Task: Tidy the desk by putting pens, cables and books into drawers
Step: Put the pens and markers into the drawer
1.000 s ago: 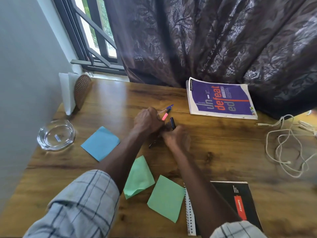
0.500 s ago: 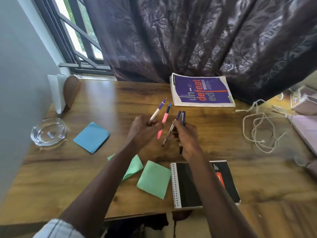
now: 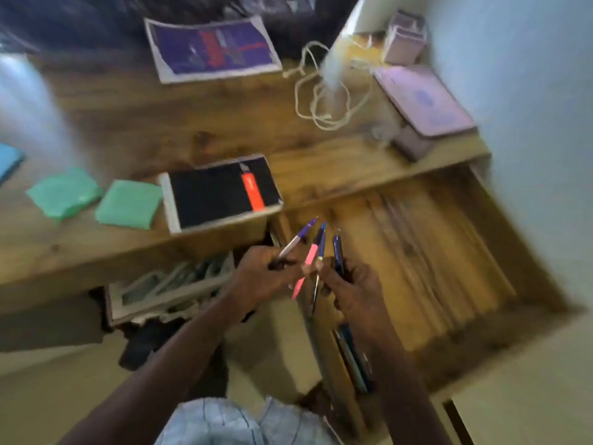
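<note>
Pens [image 3: 309, 258] are off the desk [image 3: 160, 123], fanned tips-up in both your hands, just above the open drawer [image 3: 433, 252] on your right. Your left hand [image 3: 263, 277] is curled round the white-purple and pink ones. Your right hand [image 3: 356, 287] grips the dark blue ones. None are dropped in yet. On the desktop, to be put away: cable [image 3: 321, 101], purple book [image 3: 211, 49], black notebook [image 3: 218, 194], lilac book [image 3: 423, 101]. Something long lies at the drawer's near-left edge, too blurred to name. Looks like early going, with most of the task left.
</note>
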